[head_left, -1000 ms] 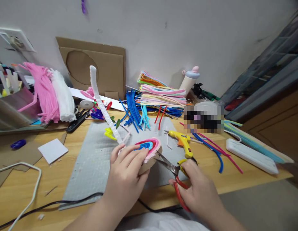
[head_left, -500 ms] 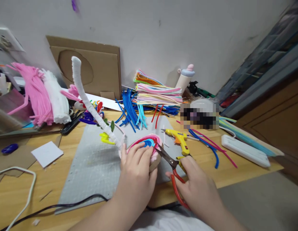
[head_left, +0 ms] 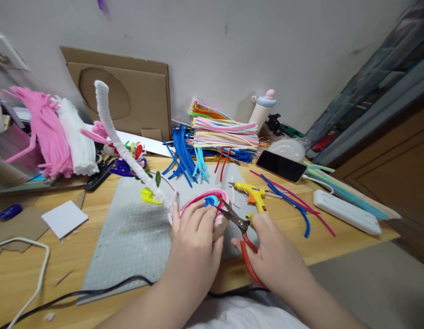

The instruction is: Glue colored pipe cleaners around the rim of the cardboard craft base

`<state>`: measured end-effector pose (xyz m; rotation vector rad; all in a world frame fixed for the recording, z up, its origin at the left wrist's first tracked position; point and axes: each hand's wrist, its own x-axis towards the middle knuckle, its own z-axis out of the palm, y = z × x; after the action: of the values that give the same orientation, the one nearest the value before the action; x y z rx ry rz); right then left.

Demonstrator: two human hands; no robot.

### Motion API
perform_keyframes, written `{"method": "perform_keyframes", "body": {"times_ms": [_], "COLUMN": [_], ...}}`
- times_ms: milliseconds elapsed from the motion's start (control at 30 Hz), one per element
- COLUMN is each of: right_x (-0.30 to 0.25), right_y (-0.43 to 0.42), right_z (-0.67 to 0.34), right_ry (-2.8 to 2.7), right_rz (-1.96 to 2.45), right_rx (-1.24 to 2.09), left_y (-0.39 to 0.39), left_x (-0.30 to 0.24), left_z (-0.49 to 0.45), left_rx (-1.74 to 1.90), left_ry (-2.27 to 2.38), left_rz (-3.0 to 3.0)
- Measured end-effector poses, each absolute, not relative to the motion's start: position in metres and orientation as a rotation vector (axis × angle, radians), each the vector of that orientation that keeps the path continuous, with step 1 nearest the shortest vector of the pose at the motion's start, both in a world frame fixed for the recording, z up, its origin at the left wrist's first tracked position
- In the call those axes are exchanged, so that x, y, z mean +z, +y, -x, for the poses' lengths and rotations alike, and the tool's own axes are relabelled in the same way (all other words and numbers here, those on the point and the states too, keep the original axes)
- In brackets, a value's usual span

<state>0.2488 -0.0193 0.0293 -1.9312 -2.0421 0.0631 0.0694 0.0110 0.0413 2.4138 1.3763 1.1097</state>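
Note:
My left hand (head_left: 194,240) is closed over a round cardboard disc (head_left: 212,205) covered with curved pink, red and blue pipe cleaners, fingers pressed on its top. A long white pipe cleaner (head_left: 121,148) rises from the disc's left edge, up and to the left. My right hand (head_left: 272,258) grips red-handled scissors (head_left: 237,224). Their blades point left and their tips sit on the disc's coloured rings. Both hands are over the front edge of a grey cutting mat (head_left: 136,228).
A yellow glue gun (head_left: 255,194) lies just behind the scissors. Loose blue and red pipe cleaners (head_left: 290,201), a phone (head_left: 281,165) and a white power strip (head_left: 347,212) lie to the right. Pipe cleaner stacks (head_left: 222,132), pink and white bundles (head_left: 57,132) and cardboard (head_left: 129,98) line the back.
The scissors have moved left, from beside the disc's right edge to its top. My left hand slid further over the disc. The view shifted, so objects appear further left.

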Motion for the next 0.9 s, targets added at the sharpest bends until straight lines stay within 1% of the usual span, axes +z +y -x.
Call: {"method": "perform_keyframes", "body": {"times_ms": [100,333,500,900], "right_x": [0.032,0.031,0.032,0.026], "right_y": [-0.020,-0.020,-0.014,-0.010], "right_z": [-0.248,-0.253,-0.254,-0.257], "right_ry": [-2.046,-2.109,-2.097,-2.101], "right_rz": [1.910,1.851,1.834,1.825], "right_rx": [0.102,-0.069,-0.068,-0.230], "left_y": [0.011,0.010,0.011,0.013], "left_x": [0.043,0.047,0.047,0.047], "left_z": [-0.070,-0.070,-0.069,-0.068], "left_rx": [1.095,1.055,1.042,1.048], "left_ry": [1.373,1.384,1.389,1.409], "left_rz": [-2.414,-2.399,-2.403,-2.415]}}
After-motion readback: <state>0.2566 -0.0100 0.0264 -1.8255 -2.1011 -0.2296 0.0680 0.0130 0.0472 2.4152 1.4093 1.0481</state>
